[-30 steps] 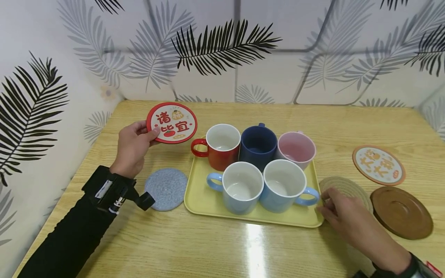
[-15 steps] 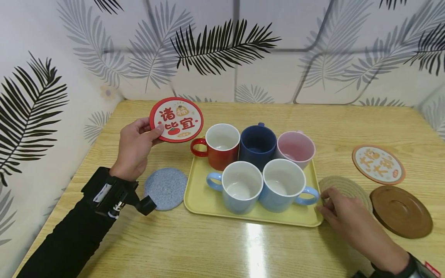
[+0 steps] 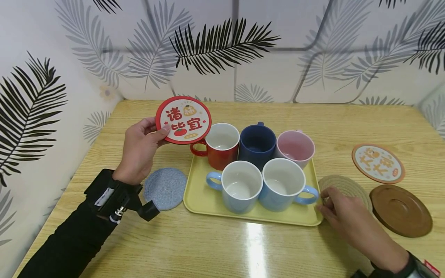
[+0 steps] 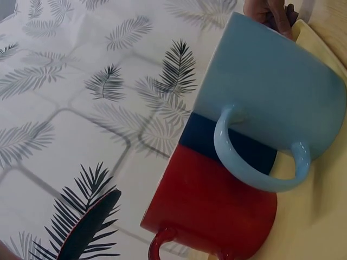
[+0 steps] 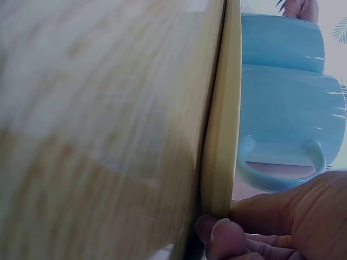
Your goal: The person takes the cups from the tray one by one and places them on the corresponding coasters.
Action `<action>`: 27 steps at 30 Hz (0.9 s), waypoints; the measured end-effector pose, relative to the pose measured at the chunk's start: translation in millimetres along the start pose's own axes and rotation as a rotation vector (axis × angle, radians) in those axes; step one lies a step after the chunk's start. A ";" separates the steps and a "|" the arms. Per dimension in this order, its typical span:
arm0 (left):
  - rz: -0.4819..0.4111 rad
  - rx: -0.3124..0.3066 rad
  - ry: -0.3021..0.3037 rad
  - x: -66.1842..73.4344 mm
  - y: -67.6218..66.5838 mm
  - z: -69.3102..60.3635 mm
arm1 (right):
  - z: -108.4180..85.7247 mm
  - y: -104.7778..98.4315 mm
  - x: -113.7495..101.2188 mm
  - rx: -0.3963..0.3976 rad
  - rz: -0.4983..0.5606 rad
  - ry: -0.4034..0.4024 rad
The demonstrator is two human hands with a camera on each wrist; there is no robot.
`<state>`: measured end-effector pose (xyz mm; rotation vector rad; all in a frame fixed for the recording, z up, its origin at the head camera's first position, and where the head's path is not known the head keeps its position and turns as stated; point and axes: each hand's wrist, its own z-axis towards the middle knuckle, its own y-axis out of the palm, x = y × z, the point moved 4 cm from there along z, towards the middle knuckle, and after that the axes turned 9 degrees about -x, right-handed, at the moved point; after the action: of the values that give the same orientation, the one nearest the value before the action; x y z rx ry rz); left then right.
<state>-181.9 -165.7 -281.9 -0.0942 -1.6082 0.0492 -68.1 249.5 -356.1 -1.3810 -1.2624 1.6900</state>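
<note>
My left hand (image 3: 140,148) pinches a round red-rimmed coaster (image 3: 183,120) by its left edge, thumb on the printed face. The coaster is raised, tilted, and overlaps the red mug's (image 3: 222,156) handle in the head view; its edge (image 4: 89,225) shows dark in the left wrist view. My right hand (image 3: 351,220) grips the right end of the yellow tray (image 3: 205,204). On the tray stand the red mug, a dark blue mug (image 3: 258,152), a pink mug (image 3: 295,150) and two light blue mugs (image 3: 242,199), all upright. Thumb and fingertips (image 5: 226,238) meet at the tray's rim.
A grey felt coaster (image 3: 165,189) lies left of the tray. On the right lie a woven coaster (image 3: 347,185), partly behind my right hand, a brown wooden saucer (image 3: 401,210) and an orange-rimmed printed coaster (image 3: 378,163). A leaf-patterned backdrop (image 3: 222,50) stands behind the table.
My left hand has carried the red-rimmed coaster rightward and slightly up, toward the red mug. My right hand and the tray stay where they were.
</note>
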 end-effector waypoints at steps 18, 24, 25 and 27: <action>-0.002 0.124 -0.115 -39.4 -33.9 22.8 | -0.8 -0.8 -1.2 0.022 -0.009 -0.018; 0.106 0.148 -0.222 -66.2 -37.6 29.3 | 0.9 0.1 -0.7 0.009 -0.001 0.002; 0.116 0.146 -0.231 -69.2 -37.4 29.7 | 1.1 0.3 -0.6 0.008 0.002 0.004; 0.131 0.139 -0.242 -73.5 -36.6 30.0 | 1.0 0.3 -0.7 0.009 0.000 0.005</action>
<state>-210.2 -208.0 -352.9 -0.0880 -1.8332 0.2831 -68.8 248.4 -356.1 -1.3792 -1.2509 1.6898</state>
